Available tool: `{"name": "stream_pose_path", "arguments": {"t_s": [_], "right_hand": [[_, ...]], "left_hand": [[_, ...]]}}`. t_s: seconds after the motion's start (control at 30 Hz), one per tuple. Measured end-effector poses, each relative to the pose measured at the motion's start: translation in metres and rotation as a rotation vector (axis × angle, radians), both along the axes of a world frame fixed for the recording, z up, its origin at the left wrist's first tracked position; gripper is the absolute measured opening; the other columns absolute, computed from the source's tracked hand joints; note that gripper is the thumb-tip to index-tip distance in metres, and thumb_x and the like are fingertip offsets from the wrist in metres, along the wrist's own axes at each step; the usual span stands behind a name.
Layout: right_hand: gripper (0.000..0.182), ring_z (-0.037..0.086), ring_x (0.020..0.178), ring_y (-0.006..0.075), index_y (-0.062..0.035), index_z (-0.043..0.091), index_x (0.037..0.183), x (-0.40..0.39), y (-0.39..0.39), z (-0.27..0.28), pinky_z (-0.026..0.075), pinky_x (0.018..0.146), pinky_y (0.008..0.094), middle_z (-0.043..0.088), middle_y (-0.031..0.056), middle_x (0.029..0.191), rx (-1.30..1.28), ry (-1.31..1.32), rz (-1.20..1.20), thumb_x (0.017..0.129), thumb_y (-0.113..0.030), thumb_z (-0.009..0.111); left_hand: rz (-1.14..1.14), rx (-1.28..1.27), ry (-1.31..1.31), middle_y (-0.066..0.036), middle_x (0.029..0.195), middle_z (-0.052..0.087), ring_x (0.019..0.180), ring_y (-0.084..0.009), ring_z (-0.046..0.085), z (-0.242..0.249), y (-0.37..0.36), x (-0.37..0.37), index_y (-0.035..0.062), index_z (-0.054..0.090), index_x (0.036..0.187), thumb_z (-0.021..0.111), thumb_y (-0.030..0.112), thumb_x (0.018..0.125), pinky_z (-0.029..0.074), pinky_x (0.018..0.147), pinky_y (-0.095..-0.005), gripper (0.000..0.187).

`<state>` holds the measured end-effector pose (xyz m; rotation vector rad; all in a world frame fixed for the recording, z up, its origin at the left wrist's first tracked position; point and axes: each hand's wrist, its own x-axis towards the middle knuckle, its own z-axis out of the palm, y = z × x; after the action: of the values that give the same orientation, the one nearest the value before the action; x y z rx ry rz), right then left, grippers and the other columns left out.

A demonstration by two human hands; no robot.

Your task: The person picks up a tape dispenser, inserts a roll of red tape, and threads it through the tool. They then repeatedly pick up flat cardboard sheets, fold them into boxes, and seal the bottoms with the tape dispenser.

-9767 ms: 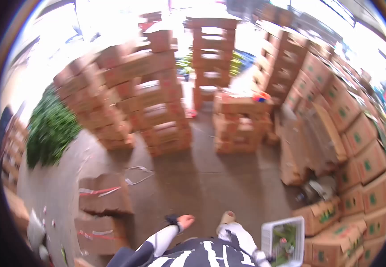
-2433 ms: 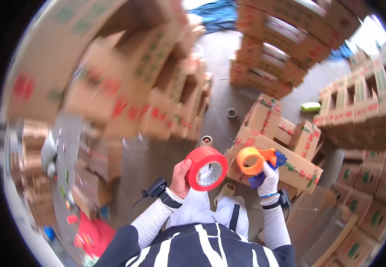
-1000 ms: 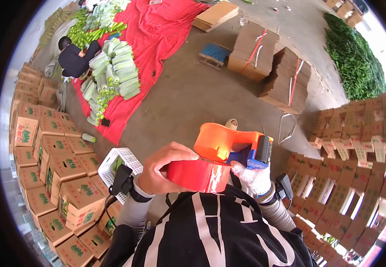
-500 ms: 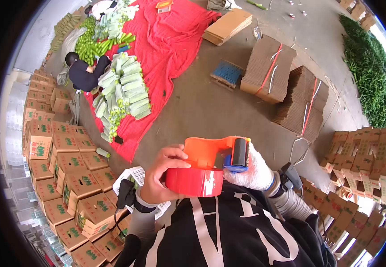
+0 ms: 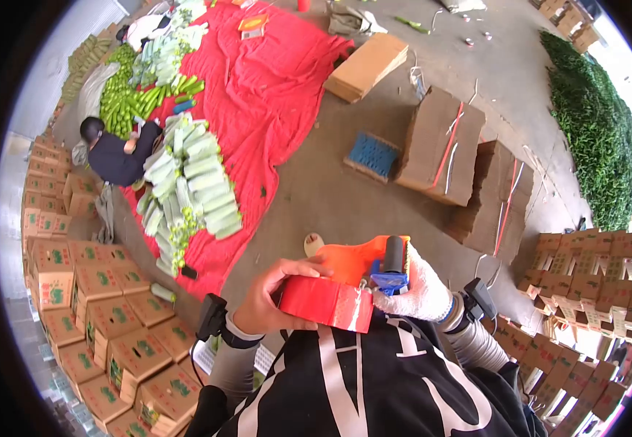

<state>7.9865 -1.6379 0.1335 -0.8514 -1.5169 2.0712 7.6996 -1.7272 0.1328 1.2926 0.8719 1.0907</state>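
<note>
In front of my chest I hold an orange tape dispenser (image 5: 351, 261) with a black roller (image 5: 394, 253) and a blue part (image 5: 389, 281) at its right end. A wide, shiny red roll of tape (image 5: 319, 300) sits against its near side. My left hand (image 5: 263, 297), bare, is wrapped round the left side of the roll, thumb and fingers on its edges. My right hand (image 5: 426, 290), in a white knit glove, is closed about the dispenser's right end beside the roller. Its fingertips reach the blue part, and the rest of its grip is hidden.
Stacked cartons (image 5: 112, 320) line the left; more boxes (image 5: 585, 269) stand right. A red cloth (image 5: 257, 95) bears net-wrapped vegetables (image 5: 199, 182), with a person (image 5: 119, 153) crouching beside them. Strapped flat cardboard (image 5: 443, 146) and a blue-topped pallet (image 5: 372, 155) lie ahead. A white crate (image 5: 263, 358) is below my left arm.
The red roll and dispenser have tilted and shifted slightly lower and right, both hands still on them. My view has turned a little, and a light shoe now shows beyond the dispenser.
</note>
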Motion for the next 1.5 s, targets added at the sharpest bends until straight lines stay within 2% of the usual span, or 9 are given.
{"name": "stream_pose_path", "arguments": {"t_s": [0.23,0.37,0.73,0.8,0.93,1.07,1.3,1.43,1.5], "right_hand": [[0.084,0.057,0.111,0.0141,-0.0062,0.044,0.142,-0.071,0.047,0.017,0.046,0.100,0.0338,0.059,0.0043,0.122,0.176,-0.380,0.091,0.076,-0.029,0.091],[0.069,0.064,0.072,0.0287,-0.0182,0.064,0.128,-0.085,0.058,-0.002,0.048,0.078,0.0382,0.072,0.0045,0.088,0.445,-0.340,-0.179,0.070,-0.049,0.086],[0.075,0.066,0.081,0.0219,-0.0124,0.067,0.121,-0.043,0.150,0.018,0.053,0.079,0.0320,0.070,0.0038,0.094,0.488,-0.417,0.007,0.061,-0.048,0.096],[0.074,0.065,0.096,0.0227,-0.0065,0.064,0.120,-0.034,0.172,0.034,0.053,0.089,0.0330,0.065,0.0077,0.103,0.428,-0.462,0.086,0.064,-0.040,0.097],[0.079,0.066,0.097,0.0306,-0.0094,0.065,0.123,-0.014,0.209,0.038,0.053,0.091,0.0390,0.067,0.0117,0.105,0.439,-0.479,0.183,0.059,-0.043,0.098],[0.085,0.072,0.103,0.0317,-0.0063,0.051,0.138,-0.014,0.224,0.036,0.057,0.088,0.0376,0.071,0.0177,0.110,0.500,-0.491,0.321,0.074,-0.050,0.086],[0.087,0.072,0.100,0.0284,-0.0078,0.054,0.137,-0.038,0.227,0.026,0.057,0.088,0.0382,0.071,0.0150,0.105,0.270,-0.463,0.216,0.068,-0.045,0.090],[0.083,0.073,0.091,0.0322,-0.0119,0.054,0.139,-0.056,0.220,0.020,0.057,0.086,0.0394,0.072,0.0178,0.101,0.310,-0.330,0.170,0.070,-0.045,0.086],[0.078,0.073,0.090,0.0367,-0.0100,0.052,0.135,-0.066,0.216,0.030,0.058,0.082,0.0418,0.072,0.0201,0.097,0.356,-0.447,0.247,0.073,-0.045,0.084]], "left_hand": [[-0.141,-0.100,0.076,-0.015,0.133,0.064,0.138,-0.0290,0.052,0.007,0.069,-0.092,0.0063,0.058,0.123,0.097,0.016,0.067,0.041,0.113,-0.0427,0.069],[-0.174,-0.109,0.064,-0.012,0.128,0.067,0.134,-0.0277,0.055,0.000,0.101,-0.101,0.0072,0.058,0.124,0.097,0.017,0.065,0.043,0.111,-0.0415,0.072],[-0.197,0.065,0.059,-0.010,0.120,0.072,0.126,-0.0301,0.055,0.006,0.172,-0.063,0.0110,0.058,0.116,0.095,0.011,0.066,0.043,0.108,-0.0445,0.062],[-0.147,0.072,0.043,-0.010,0.120,0.072,0.126,-0.0302,0.055,0.009,0.181,-0.045,0.0107,0.057,0.116,0.094,0.010,0.067,0.042,0.108,-0.0444,0.062],[-0.097,0.036,0.132,-0.011,0.118,0.072,0.125,-0.0309,0.055,0.017,0.197,-0.022,0.0102,0.056,0.115,0.092,0.008,0.068,0.041,0.108,-0.0448,0.060],[-0.138,-0.040,0.223,-0.014,0.126,0.068,0.127,-0.0329,0.053,0.015,0.206,-0.020,0.0092,0.055,0.117,0.091,0.011,0.069,0.041,0.108,-0.0461,0.060],[-0.050,0.039,0.259,-0.016,0.146,0.051,0.134,-0.0280,0.049,-0.010,0.213,-0.029,0.0046,0.052,0.134,0.094,0.021,0.068,0.039,0.110,-0.0416,0.079],[0.009,-0.401,-0.086,-0.015,0.146,0.049,0.137,-0.0221,0.047,-0.012,0.208,-0.033,0.0036,0.052,0.141,0.093,0.026,0.070,0.037,0.113,-0.0387,0.085],[-0.048,-0.355,0.092,-0.013,0.144,0.052,0.133,-0.0200,0.050,-0.008,0.218,-0.047,0.0020,0.054,0.139,0.091,0.027,0.074,0.040,0.111,-0.0373,0.079]]}}
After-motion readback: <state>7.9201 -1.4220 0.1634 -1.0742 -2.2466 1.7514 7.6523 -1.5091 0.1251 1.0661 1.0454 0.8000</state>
